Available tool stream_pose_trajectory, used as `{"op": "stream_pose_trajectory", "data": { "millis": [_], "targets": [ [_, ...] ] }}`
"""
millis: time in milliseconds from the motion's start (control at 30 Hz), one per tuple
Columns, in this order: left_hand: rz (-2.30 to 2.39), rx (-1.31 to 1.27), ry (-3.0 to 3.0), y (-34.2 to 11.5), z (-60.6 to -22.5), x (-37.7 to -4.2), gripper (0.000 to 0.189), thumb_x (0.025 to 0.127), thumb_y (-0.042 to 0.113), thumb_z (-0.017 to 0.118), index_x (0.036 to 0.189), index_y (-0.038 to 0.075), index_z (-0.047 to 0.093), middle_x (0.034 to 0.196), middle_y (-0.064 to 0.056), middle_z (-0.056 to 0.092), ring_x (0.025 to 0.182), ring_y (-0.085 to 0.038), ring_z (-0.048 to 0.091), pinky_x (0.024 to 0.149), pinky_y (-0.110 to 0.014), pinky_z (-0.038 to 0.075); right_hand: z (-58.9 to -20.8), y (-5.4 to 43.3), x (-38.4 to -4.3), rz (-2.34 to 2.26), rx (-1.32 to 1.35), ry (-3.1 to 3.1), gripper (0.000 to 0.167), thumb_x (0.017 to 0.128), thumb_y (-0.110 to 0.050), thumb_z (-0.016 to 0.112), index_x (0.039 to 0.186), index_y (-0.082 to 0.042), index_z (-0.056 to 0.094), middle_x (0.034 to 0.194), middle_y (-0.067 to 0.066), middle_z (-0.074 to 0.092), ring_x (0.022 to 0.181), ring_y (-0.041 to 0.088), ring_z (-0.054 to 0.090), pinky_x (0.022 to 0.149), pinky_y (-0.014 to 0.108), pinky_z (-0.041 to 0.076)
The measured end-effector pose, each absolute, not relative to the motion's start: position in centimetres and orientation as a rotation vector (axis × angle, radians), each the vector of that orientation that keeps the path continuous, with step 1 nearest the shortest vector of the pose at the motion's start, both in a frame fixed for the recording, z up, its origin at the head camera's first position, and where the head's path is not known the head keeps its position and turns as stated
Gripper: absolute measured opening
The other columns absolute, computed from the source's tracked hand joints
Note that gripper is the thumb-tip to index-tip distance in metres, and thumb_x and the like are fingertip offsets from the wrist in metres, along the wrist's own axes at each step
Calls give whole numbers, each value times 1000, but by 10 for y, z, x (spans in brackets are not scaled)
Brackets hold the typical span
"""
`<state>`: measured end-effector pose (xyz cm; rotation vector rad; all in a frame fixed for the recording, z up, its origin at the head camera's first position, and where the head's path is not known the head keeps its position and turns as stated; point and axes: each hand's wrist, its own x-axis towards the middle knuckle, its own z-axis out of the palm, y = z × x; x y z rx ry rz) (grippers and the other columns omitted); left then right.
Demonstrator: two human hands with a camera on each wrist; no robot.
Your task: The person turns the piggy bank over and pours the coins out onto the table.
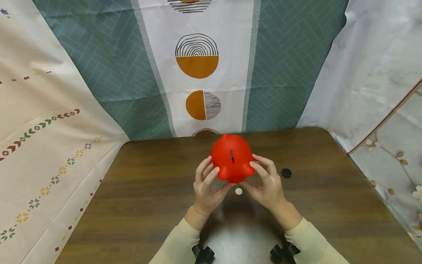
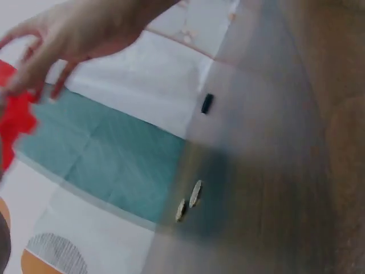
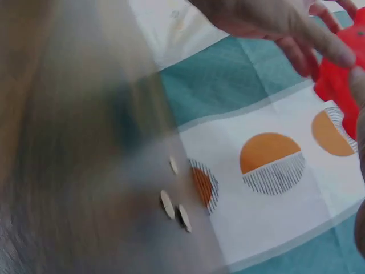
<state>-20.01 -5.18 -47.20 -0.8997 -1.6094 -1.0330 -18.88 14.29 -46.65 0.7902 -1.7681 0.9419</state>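
Observation:
A red piggy bank (image 1: 232, 157) with a slot in its top is held up over the wooden table between both hands. The left hand (image 1: 208, 187) grips its left side, thumb low at the near edge and fingertips along the flank. On the opposite side the right hand (image 1: 268, 183) holds it the same way. Just below the bank in the head view lies a pale round coin (image 1: 239, 191). Several coins show in the wrist views, such as one coin (image 2: 195, 194) and another coin (image 3: 166, 204). The underside of the bank is hidden from the head view.
A small black round plug (image 1: 286, 172) lies on the table (image 1: 148, 205), right of the right hand. Patterned cloths (image 1: 105, 66) hang behind the table and along both sides. Black wrist cameras (image 1: 205, 254) sit on the sleeves.

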Motion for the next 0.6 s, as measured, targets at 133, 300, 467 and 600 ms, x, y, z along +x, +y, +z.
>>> {"op": "stream_pose_trajectory", "data": {
  "millis": [133, 300, 467, 600],
  "targets": [
    [-1252, -807, -1942, -53, -474, -196, 74, 71, 20, 86, 134, 9, 49, 131, -19, 46, 84, -27, 69, 70, -35, 58, -472, 144, -185, 1025, 655, -2055, 74, 73, -32, 84, 135, -10, 51, 110, 13, 54, 80, 21, 63, 72, 32, 57],
    [-1364, -704, -2171, -57, -483, -198, 80, 71, 20, 86, 139, 14, 45, 134, -13, 45, 83, -28, 69, 72, -38, 58, -484, 144, -186, 1050, 520, -2253, 86, 66, -27, 90, 141, -19, 48, 102, 11, 52, 76, 18, 61, 67, 35, 56],
    [-1363, -704, -2163, -56, -486, -200, 79, 71, 25, 86, 138, 16, 45, 134, -11, 44, 93, -27, 67, 75, -44, 57, -488, 144, -186, 1117, 522, -2254, 86, 67, -27, 89, 142, -21, 47, 110, 12, 52, 88, 21, 62, 74, 40, 58],
    [-1451, -711, -2173, -56, -489, -202, 79, 72, 20, 86, 137, 14, 43, 139, -13, 40, 104, -30, 63, 79, -45, 56, -487, 143, -188, 1221, 534, -2277, 83, 71, -28, 86, 142, -20, 45, 130, 10, 51, 101, 25, 64, 76, 40, 57]
  ]
}}
